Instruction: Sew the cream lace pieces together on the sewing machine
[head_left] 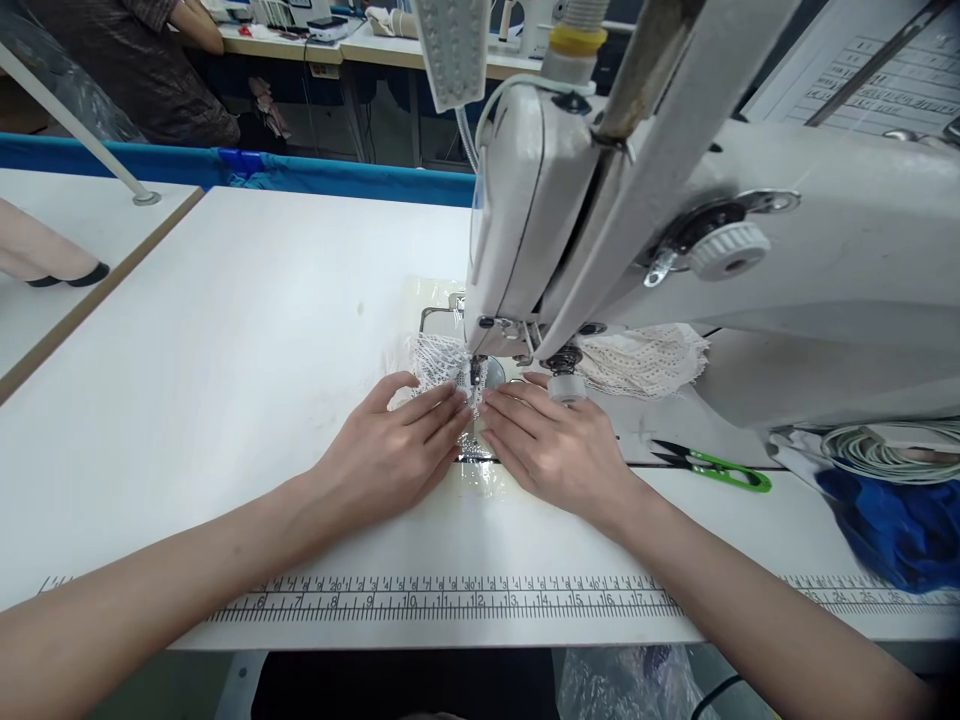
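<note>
A piece of white lace lies under the needle area of a white sewing machine. My left hand rests flat on the lace's near edge, fingers stretched towards the presser foot and thumb apart. On the other side of the foot, my right hand lies with its fingers extended flat beside the needle plate. Its thumb is partly hidden behind the machine's knob. More off-white lace is bunched under the machine arm, to the right of my right hand. What lies beneath my fingertips is mostly hidden.
Green-handled thread snips lie right of my right hand. Farther right are a coiled cord and blue cloth. A printed ruler runs along the table's front edge. Another person is beyond the blue cloth strip.
</note>
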